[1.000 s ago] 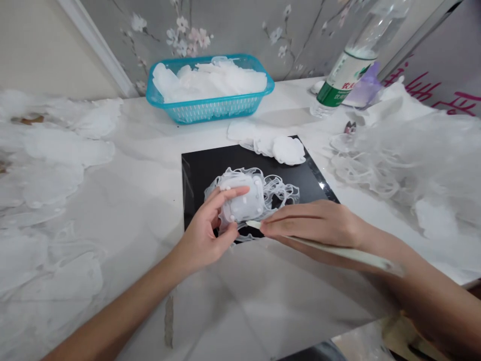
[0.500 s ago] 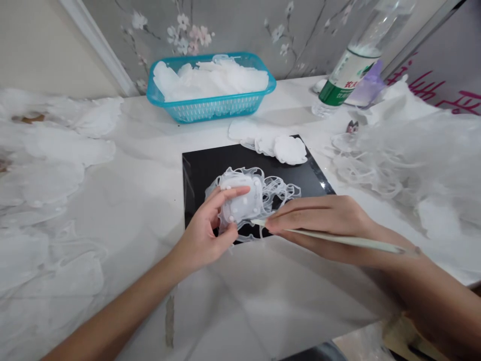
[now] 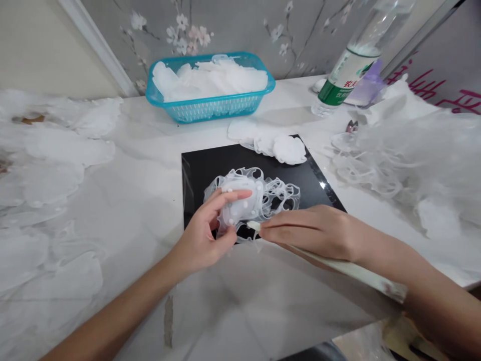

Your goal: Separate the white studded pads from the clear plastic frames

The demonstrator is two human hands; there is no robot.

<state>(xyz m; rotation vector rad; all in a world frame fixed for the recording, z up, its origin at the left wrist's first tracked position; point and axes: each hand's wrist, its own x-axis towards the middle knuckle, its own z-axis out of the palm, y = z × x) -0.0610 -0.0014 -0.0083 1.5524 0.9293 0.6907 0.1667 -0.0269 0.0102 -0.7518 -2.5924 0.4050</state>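
Note:
My left hand [image 3: 205, 233] is closed on a translucent white moulded piece [image 3: 242, 209] with small round bumps, its index finger across the top and the thumb at the lower edge. In my right hand [image 3: 315, 230] is a slim pale green stick-like tool [image 3: 363, 273], gripped near its front end. The tool's tip lies close to the piece's lower right edge; I cannot tell whether it touches. Curly translucent trimmings [image 3: 283, 194] lie around and beside the piece on a black board [image 3: 201, 165].
Several flat white pieces [image 3: 290, 149] overlap at the board's back edge. Behind stands a blue basket [image 3: 214, 108] full of white pieces. A plastic bottle [image 3: 338, 82] is at the back right. White sheets [image 3: 56, 150] cover the left; a heap of translucent scraps [image 3: 413, 165] covers the right.
My right hand has shifted slightly left and down, and the tool's rear end has swung lower. My left hand stays on the piece, almost unmoved.

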